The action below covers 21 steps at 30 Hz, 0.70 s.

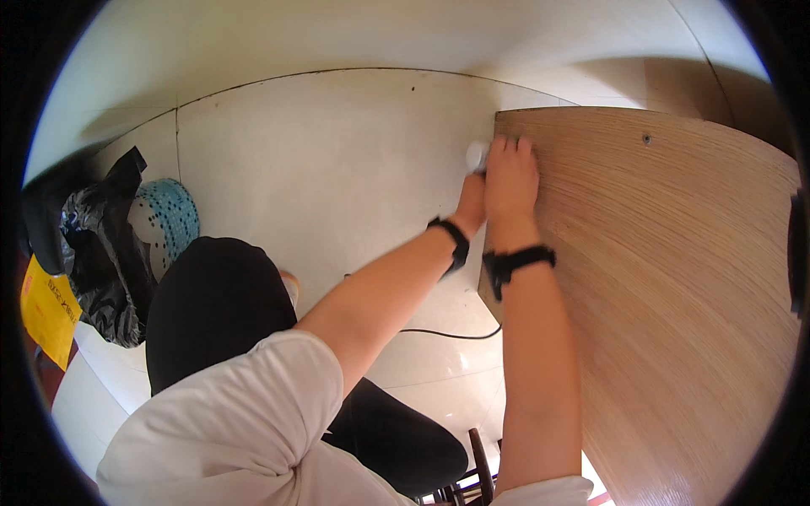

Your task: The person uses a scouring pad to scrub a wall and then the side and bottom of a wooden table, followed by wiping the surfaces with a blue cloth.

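Note:
A wood-grain panel [664,253] with a small metal fitting [647,138] near its far edge fills the right side. At its far left corner my two hands are close together. My right hand [514,174] lies over that corner with its fingers bent. Just left of it, my left hand [471,199] is by the panel's edge, partly hidden, beside a white round object [476,155] that is blurred. Whether either hand grips this object cannot be made out. Both wrists wear black bands. A dark cable [452,334] runs on the floor nearer to me.
Left of my knee stand a blue-and-white dotted bin [174,215] with a black plastic bag [104,253] and a yellow paper [50,310] bearing writing. A pale wall [380,31] rises beyond the tiled floor [316,145]. Dark wooden legs [482,465] are at the bottom.

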Each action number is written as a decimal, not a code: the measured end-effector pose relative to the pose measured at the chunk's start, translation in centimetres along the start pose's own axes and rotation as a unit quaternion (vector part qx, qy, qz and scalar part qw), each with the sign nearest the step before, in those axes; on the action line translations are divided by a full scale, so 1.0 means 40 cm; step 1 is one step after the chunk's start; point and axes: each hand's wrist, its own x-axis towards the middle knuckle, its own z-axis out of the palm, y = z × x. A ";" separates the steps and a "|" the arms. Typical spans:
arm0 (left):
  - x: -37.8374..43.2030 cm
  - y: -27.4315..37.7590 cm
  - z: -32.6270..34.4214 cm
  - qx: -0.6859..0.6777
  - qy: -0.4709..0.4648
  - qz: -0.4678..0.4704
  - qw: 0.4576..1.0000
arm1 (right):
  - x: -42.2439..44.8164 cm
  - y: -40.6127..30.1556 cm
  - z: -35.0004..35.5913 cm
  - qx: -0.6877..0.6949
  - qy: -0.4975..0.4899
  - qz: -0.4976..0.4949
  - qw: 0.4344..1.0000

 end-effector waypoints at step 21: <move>-0.188 0.285 0.104 -0.304 -0.079 -0.022 0.949 | -0.227 0.061 -0.225 0.038 0.067 0.059 0.995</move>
